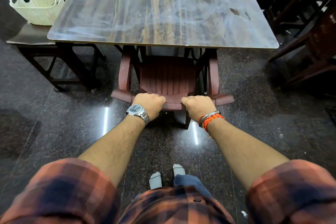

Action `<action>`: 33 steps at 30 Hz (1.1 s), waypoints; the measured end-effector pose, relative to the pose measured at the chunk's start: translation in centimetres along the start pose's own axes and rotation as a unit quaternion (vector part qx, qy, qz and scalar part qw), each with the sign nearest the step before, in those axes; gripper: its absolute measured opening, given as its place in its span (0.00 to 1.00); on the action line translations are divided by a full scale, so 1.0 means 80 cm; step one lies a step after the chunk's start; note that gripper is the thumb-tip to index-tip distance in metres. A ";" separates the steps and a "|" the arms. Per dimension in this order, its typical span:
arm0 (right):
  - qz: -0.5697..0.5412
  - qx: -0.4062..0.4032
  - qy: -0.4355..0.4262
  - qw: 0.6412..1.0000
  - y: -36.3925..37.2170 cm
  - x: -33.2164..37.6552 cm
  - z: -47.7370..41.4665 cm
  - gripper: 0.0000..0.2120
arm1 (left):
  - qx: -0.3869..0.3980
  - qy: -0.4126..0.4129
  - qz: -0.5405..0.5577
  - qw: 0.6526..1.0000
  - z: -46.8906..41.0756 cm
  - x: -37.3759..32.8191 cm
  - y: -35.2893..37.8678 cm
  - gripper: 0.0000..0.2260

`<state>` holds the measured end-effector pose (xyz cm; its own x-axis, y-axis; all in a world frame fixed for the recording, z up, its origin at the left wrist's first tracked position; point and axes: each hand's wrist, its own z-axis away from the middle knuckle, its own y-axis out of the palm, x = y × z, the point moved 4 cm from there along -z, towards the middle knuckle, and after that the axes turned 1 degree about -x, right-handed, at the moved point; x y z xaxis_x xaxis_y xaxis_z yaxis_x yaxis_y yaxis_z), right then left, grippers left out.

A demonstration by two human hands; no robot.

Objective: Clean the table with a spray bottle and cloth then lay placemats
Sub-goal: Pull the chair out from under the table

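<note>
From the head view, the left hand (149, 104) and the right hand (199, 106) both clench the top of the maroon plastic chair's (167, 78) back, knuckles up. The chair is tucked partway under the near edge of the table (163, 11), whose wood-grain top is streaked. A white basket (38, 7) stands on a dark stool (31, 36) at the table's left.

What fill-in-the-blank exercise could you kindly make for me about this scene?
1. The left hand and the right hand both grip the backrest of the maroon ____.
2. The white basket stands to the person's ____ of the table.
3. The red thread band is worn on the ____ wrist.
Missing words: chair; left; right.
</note>
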<state>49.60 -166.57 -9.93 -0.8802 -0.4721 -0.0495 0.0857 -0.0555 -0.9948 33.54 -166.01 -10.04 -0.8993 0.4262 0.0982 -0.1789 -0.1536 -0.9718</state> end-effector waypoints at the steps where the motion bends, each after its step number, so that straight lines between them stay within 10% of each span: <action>1: -0.001 -0.003 -0.004 1.000 -0.002 -0.002 -0.004 0.06 | 0.002 -0.004 0.001 1.000 -0.004 0.002 -0.001 0.08; 18: -0.010 -0.036 -0.027 0.999 -0.001 -0.030 -0.036 0.04 | 0.000 -0.021 -0.010 1.000 -0.043 0.012 -0.007 0.06; 24: -0.031 0.005 -0.070 0.997 -0.002 -0.027 -0.036 0.17 | 0.000 -0.009 0.027 1.000 -0.038 0.016 -0.004 0.17; 27: -0.094 -0.038 -0.135 0.986 -0.015 -0.018 -0.037 0.29 | -0.041 0.008 0.172 0.984 -0.024 0.026 -0.017 0.31; 33: -0.178 -0.184 -0.132 0.958 -0.058 0.012 -0.092 0.19 | -0.126 -0.069 0.257 0.956 -0.001 0.076 -0.041 0.31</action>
<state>44.92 -160.34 -6.04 -0.6696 -0.6900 0.2750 -0.4111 0.0359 -0.9109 28.67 -162.84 -6.29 -0.8895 0.2282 -0.3959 0.3870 -0.0845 -0.9182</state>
